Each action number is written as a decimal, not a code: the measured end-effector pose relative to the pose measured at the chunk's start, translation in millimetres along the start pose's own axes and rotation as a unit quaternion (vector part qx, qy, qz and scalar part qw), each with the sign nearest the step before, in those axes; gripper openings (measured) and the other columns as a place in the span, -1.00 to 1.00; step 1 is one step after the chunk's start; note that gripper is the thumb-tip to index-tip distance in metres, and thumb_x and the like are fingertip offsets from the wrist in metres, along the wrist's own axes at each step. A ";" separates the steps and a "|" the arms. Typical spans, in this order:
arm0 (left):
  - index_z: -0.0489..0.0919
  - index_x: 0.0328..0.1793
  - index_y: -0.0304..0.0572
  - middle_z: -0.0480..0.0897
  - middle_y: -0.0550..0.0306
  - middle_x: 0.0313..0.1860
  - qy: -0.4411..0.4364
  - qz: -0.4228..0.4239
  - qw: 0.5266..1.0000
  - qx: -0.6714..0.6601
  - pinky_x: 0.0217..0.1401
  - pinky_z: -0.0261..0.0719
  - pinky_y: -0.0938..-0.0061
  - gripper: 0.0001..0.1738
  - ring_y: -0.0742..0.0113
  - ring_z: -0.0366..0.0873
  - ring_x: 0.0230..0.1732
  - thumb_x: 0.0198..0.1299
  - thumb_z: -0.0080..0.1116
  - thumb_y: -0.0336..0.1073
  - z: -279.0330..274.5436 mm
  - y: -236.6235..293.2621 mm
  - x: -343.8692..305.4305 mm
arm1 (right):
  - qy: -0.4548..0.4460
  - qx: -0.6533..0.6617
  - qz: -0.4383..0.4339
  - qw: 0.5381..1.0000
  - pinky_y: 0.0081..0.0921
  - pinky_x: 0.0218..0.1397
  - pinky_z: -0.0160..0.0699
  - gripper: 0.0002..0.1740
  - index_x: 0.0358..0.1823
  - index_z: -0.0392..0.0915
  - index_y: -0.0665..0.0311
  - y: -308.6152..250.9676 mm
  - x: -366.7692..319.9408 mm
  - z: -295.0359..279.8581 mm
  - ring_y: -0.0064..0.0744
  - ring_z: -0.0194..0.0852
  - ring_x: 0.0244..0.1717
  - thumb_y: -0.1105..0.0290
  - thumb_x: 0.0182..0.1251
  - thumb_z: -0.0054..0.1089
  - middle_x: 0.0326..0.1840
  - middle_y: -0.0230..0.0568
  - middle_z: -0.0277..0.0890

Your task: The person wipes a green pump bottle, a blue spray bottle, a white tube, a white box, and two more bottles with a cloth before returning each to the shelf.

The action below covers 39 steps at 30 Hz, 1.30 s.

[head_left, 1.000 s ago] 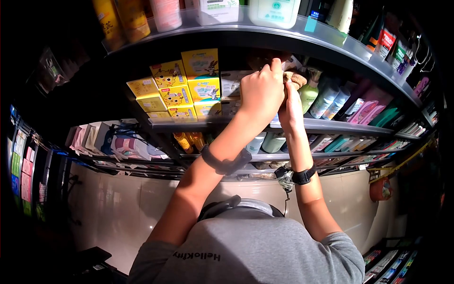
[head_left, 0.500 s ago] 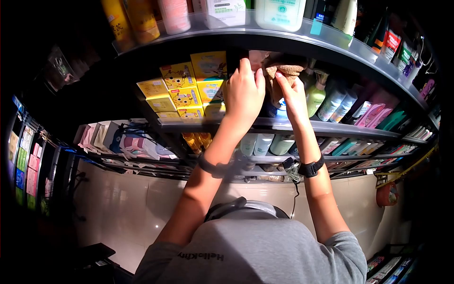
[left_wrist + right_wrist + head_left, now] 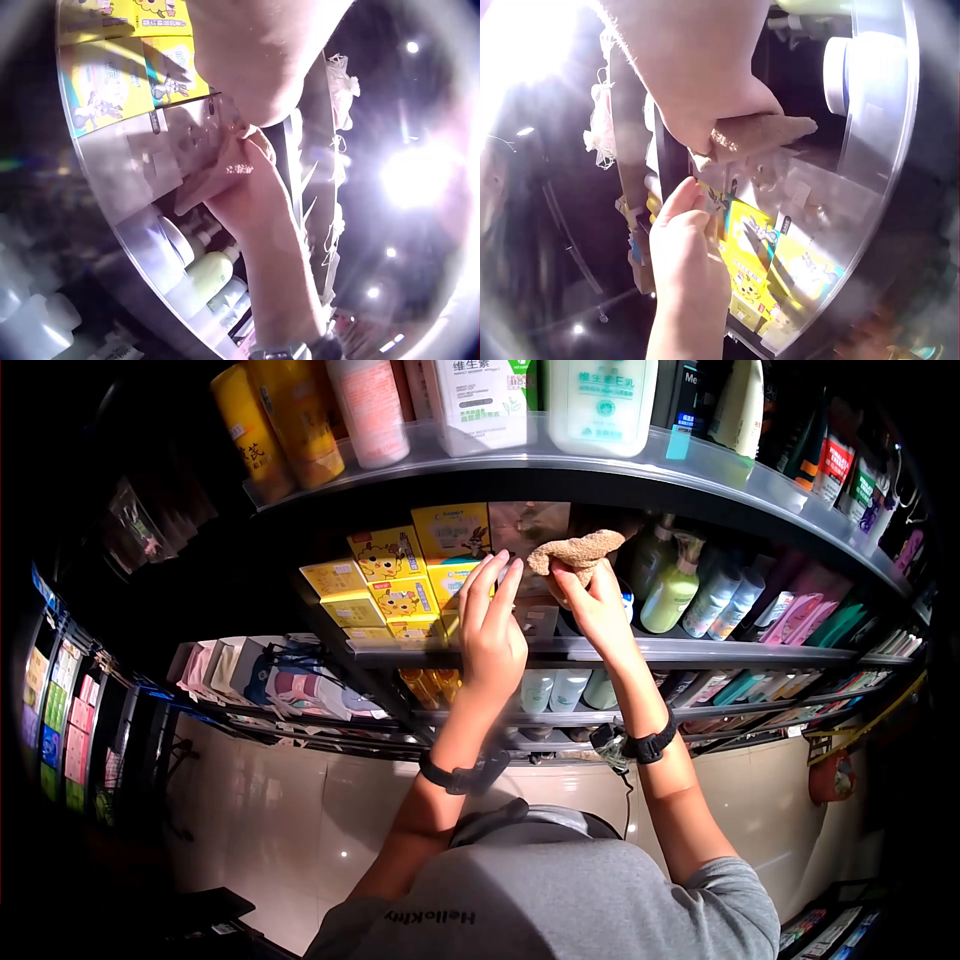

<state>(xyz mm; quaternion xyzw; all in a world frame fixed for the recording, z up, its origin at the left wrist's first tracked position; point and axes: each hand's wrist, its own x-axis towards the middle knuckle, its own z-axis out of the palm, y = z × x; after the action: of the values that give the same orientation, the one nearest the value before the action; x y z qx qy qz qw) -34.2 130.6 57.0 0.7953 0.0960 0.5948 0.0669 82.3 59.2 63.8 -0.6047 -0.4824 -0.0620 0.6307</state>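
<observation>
A brown cloth (image 3: 575,552) is pinched by my right hand (image 3: 600,607) in front of the middle shelf; the right wrist view shows the bunched cloth (image 3: 757,136) under that hand. My left hand (image 3: 492,628) is raised just left of the cloth, its fingers fairly straight and holding nothing, close to the yellow boxes (image 3: 403,598). Behind the hands stand pale grey boxes (image 3: 530,525). In the left wrist view the cloth (image 3: 217,176) hangs from the right hand, above a white-lidded jar (image 3: 174,241) and a green bottle (image 3: 211,274).
Bottles and a white box (image 3: 482,410) line the upper shelf, whose clear front lip (image 3: 500,448) curves above the hands. Right of them stand a green pump bottle (image 3: 670,595) and spray cans (image 3: 712,602). Lower shelves hold more bottles; a tiled floor (image 3: 340,800) lies below.
The cloth and my right hand have come left and out toward the shelf's front. My left hand has moved left and down, away from the cloth. The view has shifted slightly.
</observation>
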 end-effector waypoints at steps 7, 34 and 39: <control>0.44 -0.10 -0.45 0.46 -0.03 -0.16 -0.121 -0.184 0.929 -0.297 -0.09 0.38 0.52 -0.73 0.28 0.46 -0.16 0.10 -0.10 -0.43 -29.1 -16.0 -34.4 | 0.057 0.427 0.198 0.881 -0.50 0.07 0.26 -0.58 0.04 0.22 0.42 -24.4 -72.9 -15.8 -0.46 0.30 -0.03 0.38 0.18 0.01 -0.05 -0.21 0.32; 0.23 0.16 -0.37 0.38 0.00 0.06 -0.072 -0.572 0.569 -0.586 0.06 0.38 0.42 -0.62 0.28 0.38 0.05 0.21 -0.25 -0.41 -55.0 -17.8 -81.3 | -0.141 -0.177 0.006 0.974 -0.11 0.26 -0.06 -0.16 0.20 0.21 0.04 -26.4 -130.3 -7.2 0.08 -0.24 0.33 0.26 -0.24 0.36 0.32 0.14 -0.27; 0.25 0.16 -0.33 0.37 -0.01 0.07 -0.105 -0.592 0.524 -0.603 0.09 0.36 0.40 -0.61 0.24 0.39 0.05 0.22 -0.25 -0.33 -56.0 -14.2 -80.9 | -0.174 -0.168 -0.012 0.970 -0.03 0.30 -0.23 -0.38 0.05 0.39 0.07 -36.4 -132.2 -5.0 0.06 -0.13 0.30 0.28 -0.18 0.31 0.28 0.02 -0.01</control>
<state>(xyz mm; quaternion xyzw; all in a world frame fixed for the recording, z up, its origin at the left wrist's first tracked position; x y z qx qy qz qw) -111.1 125.2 -5.7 0.3822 0.1554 0.2462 0.8770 -8.8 -21.2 0.0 -0.6979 -0.5746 -0.0431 0.4253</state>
